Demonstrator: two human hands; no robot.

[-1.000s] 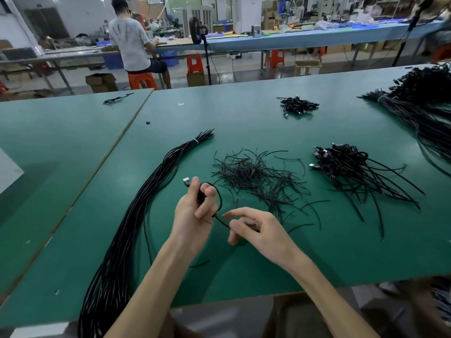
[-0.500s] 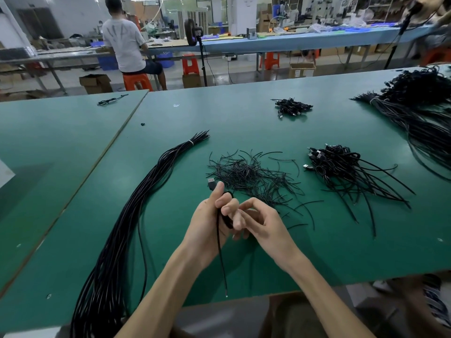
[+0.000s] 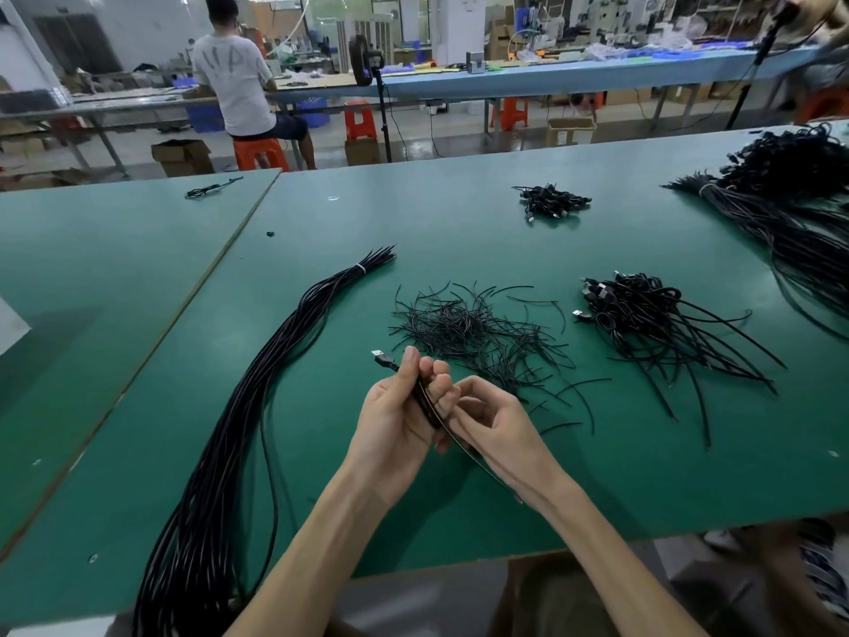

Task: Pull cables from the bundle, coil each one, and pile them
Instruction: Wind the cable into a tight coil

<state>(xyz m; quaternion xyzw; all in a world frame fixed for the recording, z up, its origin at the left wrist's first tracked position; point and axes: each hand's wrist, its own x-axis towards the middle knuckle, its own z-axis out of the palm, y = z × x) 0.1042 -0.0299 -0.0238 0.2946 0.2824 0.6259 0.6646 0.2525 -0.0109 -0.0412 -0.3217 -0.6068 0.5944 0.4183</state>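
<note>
Cable sat folded in your left hand, held over the green table near its front edge, between the long bundle on your left and the heap of short ties. A second back it was one open loop hanging off your left thumb, and your right hand was clear of it with fingers out. Half a second back the hands had met and the tail hung straight down. By this frame the loop was squashed flat into a tight hank, with your left fingers and thumb curled round it and the USB plug poking out past the thumb. Your right hand had closed on the tail, which ran back under that wrist. Judged: this coil was nearly done, only the tail left to wind in. It was not yet on the pile of coiled cables, well apart to the right. The bundle looked thick, so plenty remained
</note>
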